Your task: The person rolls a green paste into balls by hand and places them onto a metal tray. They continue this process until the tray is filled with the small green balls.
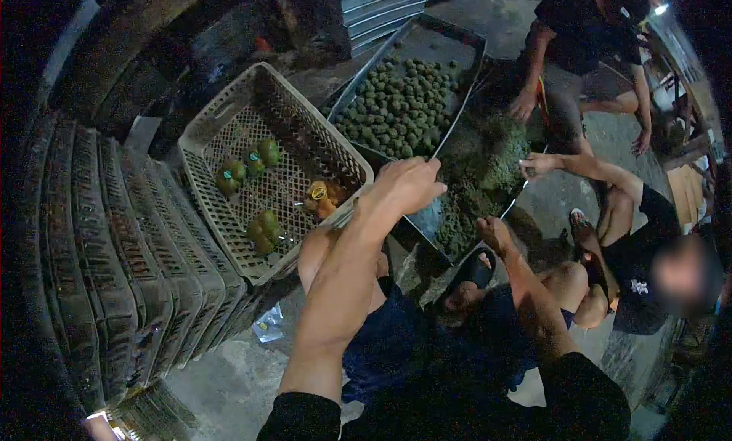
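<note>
Dim floor (221,384); tray (512,205) with loose greenish material (459,221). Left hand (412,183), left side; right hand (496,234), near edge: grips indeterminable. Risk: spillage, from a knocked tray.

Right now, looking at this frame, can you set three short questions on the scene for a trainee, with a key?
1. True or false: the open plastic crate is left of the metal tray of round green lumps.
2. Fill in: at the far left stands a stack of ____.
3. Which of the wearer's hands is nearer the open crate? (a) right hand (b) left hand

Key: 1 true; 2 crates; 3 b
</note>
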`<state>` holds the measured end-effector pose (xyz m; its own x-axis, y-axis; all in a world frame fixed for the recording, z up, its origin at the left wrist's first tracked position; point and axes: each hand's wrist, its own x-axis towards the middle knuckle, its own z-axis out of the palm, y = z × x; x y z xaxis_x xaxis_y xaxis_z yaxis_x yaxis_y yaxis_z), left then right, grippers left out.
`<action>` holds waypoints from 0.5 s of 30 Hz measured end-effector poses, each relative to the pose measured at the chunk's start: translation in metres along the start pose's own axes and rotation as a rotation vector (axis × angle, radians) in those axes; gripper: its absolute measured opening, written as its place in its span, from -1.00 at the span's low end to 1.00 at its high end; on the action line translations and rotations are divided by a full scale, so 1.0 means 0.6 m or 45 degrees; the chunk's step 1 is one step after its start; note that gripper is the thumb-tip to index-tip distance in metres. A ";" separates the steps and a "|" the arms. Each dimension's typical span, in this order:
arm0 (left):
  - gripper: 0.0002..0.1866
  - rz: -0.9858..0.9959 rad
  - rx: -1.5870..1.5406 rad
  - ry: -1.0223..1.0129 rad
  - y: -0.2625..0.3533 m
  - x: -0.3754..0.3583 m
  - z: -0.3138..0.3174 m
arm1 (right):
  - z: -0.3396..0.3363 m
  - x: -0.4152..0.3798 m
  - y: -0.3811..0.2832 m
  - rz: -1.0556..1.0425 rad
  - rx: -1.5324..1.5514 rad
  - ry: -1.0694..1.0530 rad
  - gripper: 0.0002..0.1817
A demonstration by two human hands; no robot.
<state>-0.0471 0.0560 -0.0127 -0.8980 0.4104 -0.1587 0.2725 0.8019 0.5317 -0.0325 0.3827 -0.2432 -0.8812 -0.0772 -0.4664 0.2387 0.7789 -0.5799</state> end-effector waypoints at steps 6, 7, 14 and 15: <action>-0.57 0.056 0.032 -0.002 0.021 0.036 0.010 | 0.004 0.001 0.002 -0.045 0.908 0.216 -0.55; -0.57 0.057 0.031 -0.006 0.023 0.037 0.008 | -0.013 -0.009 -0.025 -0.025 0.340 0.218 -0.55; -0.59 0.022 0.057 -0.051 0.022 0.033 -0.008 | 0.033 0.059 0.074 0.291 0.823 0.040 -0.62; -0.59 -0.002 0.055 -0.065 0.020 0.031 -0.010 | 0.029 0.053 0.066 0.291 0.819 0.034 -0.62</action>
<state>-0.0625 0.0707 -0.0044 -0.8798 0.4301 -0.2022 0.2871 0.8201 0.4950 -0.0438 0.4004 -0.2925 -0.7877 0.0672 -0.6124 0.6077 0.2479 -0.7545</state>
